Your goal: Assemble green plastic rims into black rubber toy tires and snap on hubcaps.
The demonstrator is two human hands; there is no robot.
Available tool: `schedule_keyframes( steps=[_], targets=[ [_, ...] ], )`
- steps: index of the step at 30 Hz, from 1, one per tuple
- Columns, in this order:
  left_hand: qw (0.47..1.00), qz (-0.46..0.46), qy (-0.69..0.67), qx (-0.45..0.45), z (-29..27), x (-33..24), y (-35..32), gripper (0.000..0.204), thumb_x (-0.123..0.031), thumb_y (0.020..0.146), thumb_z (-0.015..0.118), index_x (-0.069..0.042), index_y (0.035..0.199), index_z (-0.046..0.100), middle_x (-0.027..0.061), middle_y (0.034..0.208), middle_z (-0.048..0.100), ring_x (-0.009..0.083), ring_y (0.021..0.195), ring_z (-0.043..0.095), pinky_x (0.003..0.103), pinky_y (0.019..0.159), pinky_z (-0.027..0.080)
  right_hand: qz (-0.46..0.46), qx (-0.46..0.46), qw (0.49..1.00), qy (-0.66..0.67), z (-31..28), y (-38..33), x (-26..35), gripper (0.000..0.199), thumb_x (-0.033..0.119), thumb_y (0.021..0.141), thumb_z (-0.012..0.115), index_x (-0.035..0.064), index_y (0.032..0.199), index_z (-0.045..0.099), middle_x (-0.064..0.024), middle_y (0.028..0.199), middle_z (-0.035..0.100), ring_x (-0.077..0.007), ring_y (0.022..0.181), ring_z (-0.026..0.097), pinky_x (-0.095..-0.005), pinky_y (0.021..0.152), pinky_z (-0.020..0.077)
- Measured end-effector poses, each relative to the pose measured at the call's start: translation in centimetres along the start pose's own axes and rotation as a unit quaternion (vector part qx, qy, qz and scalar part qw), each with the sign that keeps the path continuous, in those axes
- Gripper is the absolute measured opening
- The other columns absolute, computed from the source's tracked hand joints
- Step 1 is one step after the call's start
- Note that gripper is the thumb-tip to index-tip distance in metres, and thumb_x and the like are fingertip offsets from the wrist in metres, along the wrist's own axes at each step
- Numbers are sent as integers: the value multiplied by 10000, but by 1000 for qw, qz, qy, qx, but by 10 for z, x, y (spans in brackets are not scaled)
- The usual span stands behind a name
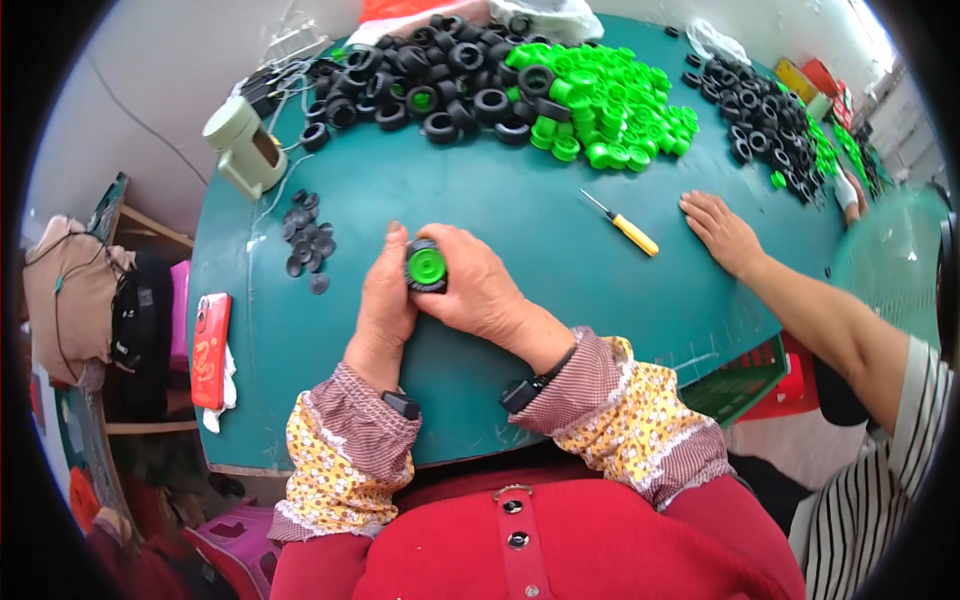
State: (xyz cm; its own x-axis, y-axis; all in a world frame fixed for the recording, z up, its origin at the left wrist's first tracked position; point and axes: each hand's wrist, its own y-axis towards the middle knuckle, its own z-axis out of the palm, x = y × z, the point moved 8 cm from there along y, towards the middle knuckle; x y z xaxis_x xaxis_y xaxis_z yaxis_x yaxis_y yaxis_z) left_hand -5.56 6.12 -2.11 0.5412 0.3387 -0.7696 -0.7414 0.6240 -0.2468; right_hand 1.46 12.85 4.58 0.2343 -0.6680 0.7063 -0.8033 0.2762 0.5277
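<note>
Head view: left hand point(385, 300) and right hand point(478, 290) together grip one green-hubbed black toy wheel point(426, 266).

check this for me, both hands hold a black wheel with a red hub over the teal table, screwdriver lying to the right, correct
Not quite: the head view shows the hub is green, not red. Both the left hand and right hand hold the black wheel over the teal table, with the screwdriver lying to the right.
</note>
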Motion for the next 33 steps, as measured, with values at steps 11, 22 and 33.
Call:
schedule_keyframes(
  steps=[11,22,33],
  targets=[
    [982,38,83,163,14,-23,2,342,-279,836,530,18,1004,521,100,820,617,155,697,605,227,615,476,334,-41,764,551,-4,-14,-60,427,412,772,588,64,1000,491,-93,849,607,-196,746,586,-318,650,457],
    [982,27,120,144,-2,-15,20,269,-237,874,475,15,934,549,132,797,620,180,650,603,242,595,491,314,-123,695,635,-113,-88,-47,688,628,829,259,5,971,514,-138,742,592,-219,639,552,-312,597,436],
    [977,31,162,133,0,-15,15,234,-204,859,511,15,936,542,123,770,616,168,639,598,221,572,474,361,-277,782,425,-237,-271,-41,636,660,781,369,55,884,536,-56,591,539,-142,478,454,-240,440,336]
  ],
)
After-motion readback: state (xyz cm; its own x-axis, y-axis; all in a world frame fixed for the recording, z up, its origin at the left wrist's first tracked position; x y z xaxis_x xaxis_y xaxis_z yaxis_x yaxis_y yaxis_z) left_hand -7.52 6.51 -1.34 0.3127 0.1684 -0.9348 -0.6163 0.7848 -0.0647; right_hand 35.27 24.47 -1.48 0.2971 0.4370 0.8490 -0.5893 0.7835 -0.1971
